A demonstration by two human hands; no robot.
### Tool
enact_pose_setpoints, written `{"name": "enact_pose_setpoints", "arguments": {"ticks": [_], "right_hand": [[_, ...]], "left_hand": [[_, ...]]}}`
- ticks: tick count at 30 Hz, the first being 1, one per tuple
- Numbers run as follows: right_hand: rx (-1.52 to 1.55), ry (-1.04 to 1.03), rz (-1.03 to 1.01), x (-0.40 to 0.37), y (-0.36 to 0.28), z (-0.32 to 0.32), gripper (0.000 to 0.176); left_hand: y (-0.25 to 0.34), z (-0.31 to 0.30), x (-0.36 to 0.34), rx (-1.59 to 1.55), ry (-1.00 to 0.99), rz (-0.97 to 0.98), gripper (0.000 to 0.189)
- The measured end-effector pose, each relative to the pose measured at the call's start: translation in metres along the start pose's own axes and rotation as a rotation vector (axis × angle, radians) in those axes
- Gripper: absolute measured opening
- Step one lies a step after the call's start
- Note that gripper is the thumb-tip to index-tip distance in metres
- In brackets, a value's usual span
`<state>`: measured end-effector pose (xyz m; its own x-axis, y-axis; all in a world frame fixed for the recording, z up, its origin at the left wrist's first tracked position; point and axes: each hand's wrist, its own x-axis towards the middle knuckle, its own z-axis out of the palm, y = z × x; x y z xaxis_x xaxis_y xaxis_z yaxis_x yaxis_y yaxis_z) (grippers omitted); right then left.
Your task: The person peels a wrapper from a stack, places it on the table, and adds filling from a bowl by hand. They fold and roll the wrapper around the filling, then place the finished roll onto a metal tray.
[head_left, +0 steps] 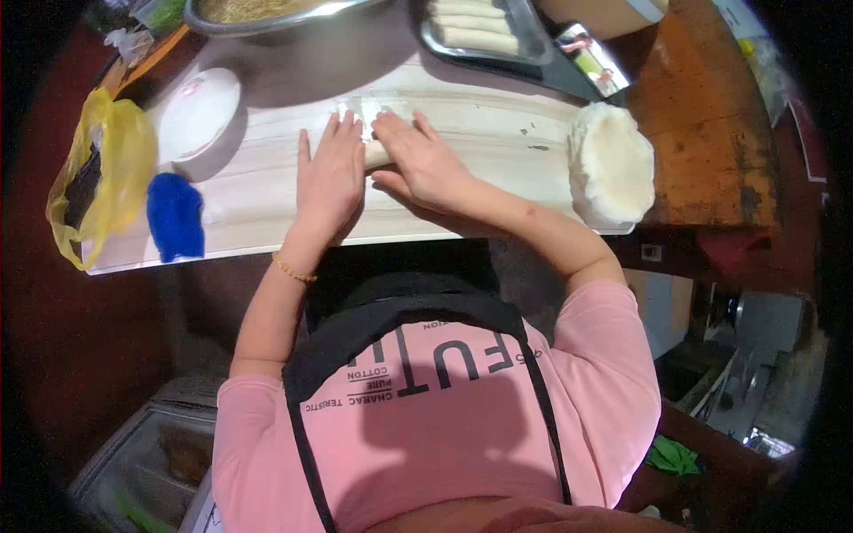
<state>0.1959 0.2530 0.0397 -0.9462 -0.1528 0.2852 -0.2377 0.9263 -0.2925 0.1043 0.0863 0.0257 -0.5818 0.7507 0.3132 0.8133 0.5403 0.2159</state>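
Note:
A short, pale roll of thin dough lies on the white board, partly covered by my hands. My left hand rests flat at its left end, fingers stretched forward and slightly apart. Over its right end lies my right hand, fingers extended and the thumb held out toward me. Both hands touch the roll without gripping it. A stack of round, pale dough wrappers sits at the board's right end. Beyond my hands, several finished rolls lie side by side in a tray.
A white bowl, a blue cloth and an open yellow plastic bag are on the left. At the back is a large metal basin with shredded filling. A lit phone leans beside the tray.

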Motion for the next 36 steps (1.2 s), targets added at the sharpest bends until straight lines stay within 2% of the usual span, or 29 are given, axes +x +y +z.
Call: {"name": "enact_pose_setpoints", "arguments": {"ticks": [10, 12, 15, 18, 19, 20, 22, 25, 27, 30, 36], "right_hand": [[0.049, 0.017, 0.015, -0.002, -0.001, 0.005, 0.074], [0.068, 0.027, 0.002, -0.001, 0.002, 0.003, 0.073], [0.184, -0.034, 0.005, 0.003, 0.007, -0.001, 0.066], [0.388, 0.022, -0.015, 0.000, 0.009, -0.002, 0.045], [0.470, -0.031, 0.055, -0.001, 0.007, -0.011, 0.037], [0.469, -0.024, 0.052, -0.001, 0.008, -0.010, 0.037], [0.220, 0.193, -0.129, -0.001, 0.011, -0.007, 0.029], [0.152, 0.122, -0.071, -0.001, 0.004, -0.023, 0.021], [0.158, 0.139, -0.095, 0.003, 0.014, -0.015, 0.019], [0.158, 0.154, -0.125, 0.009, 0.021, -0.010, 0.017], [0.081, 0.088, -0.095, -0.001, 0.028, -0.003, 0.017]], "left_hand": [[0.002, 0.002, -0.004, -0.028, 0.065, 0.009, 0.044], [-0.001, 0.004, -0.005, 0.049, 0.080, 0.045, 0.044], [-0.005, 0.007, -0.004, -0.081, 0.115, 0.049, 0.041], [-0.008, 0.008, 0.001, -0.136, 0.215, 0.026, 0.033], [-0.007, 0.002, 0.003, -0.130, 0.221, 0.032, 0.033], [-0.007, -0.005, 0.005, -0.247, 0.197, 0.010, 0.029], [-0.012, -0.006, 0.008, -0.363, 0.170, -0.012, 0.026], [-0.021, 0.006, 0.017, -0.477, 0.205, 0.026, 0.024], [-0.020, 0.001, 0.022, -0.576, 0.069, -0.191, 0.027], [-0.033, 0.007, 0.030, -0.693, -0.017, -0.191, 0.028], [-0.020, 0.001, 0.019, -0.623, -0.052, -0.116, 0.029]]}}
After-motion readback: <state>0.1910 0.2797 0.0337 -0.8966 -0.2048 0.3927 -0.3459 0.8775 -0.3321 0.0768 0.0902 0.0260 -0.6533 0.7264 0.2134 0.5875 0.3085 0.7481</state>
